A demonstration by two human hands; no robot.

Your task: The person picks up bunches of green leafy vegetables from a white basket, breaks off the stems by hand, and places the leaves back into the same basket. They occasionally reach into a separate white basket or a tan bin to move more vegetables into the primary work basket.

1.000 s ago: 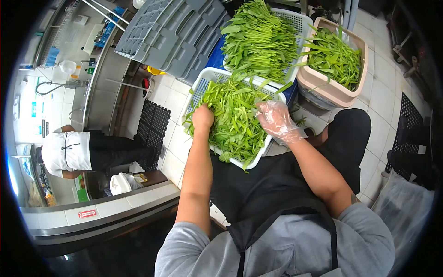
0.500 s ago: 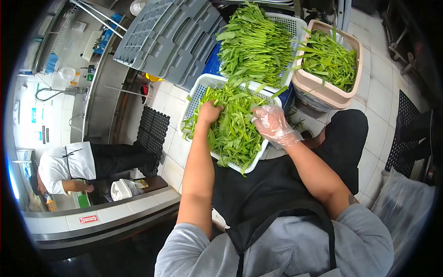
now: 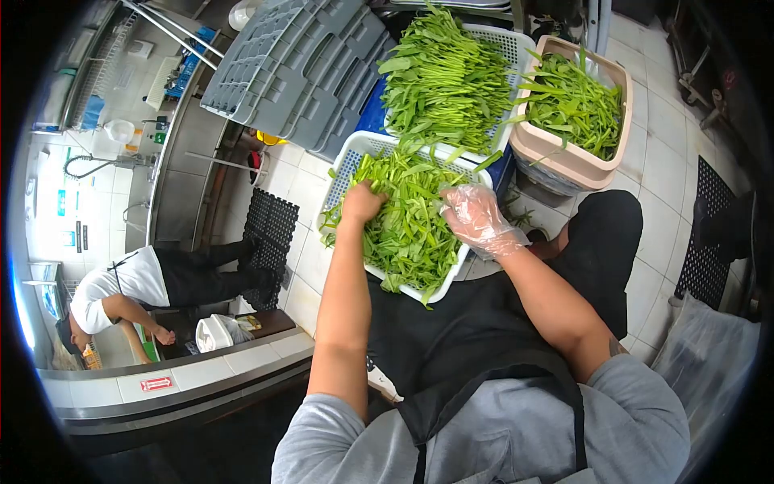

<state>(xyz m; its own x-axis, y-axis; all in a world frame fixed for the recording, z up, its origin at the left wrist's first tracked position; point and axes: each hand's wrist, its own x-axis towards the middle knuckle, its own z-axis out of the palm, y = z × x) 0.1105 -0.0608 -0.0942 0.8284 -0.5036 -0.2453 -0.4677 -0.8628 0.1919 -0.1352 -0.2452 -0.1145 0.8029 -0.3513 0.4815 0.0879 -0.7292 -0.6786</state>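
My bare left hand rests at the left part of the near white basket, its fingers curled down into the leafy greens. My right hand, in a clear plastic glove, is closed at the basket's right side; what it holds, if anything, is hidden. Behind lies a second white basket with long green stems laid side by side. To its right, a beige bin holds more loose greens.
Grey stacked racks stand at the upper left of the baskets. A co-worker in a white shirt bends at a counter on the left. Black mats lie on the tiled floor. A plastic-wrapped item is at the lower right.
My left hand has shifted slightly within the greens, while my right hand has stayed in place. The co-worker has leaned further over and an arm has swung forward.
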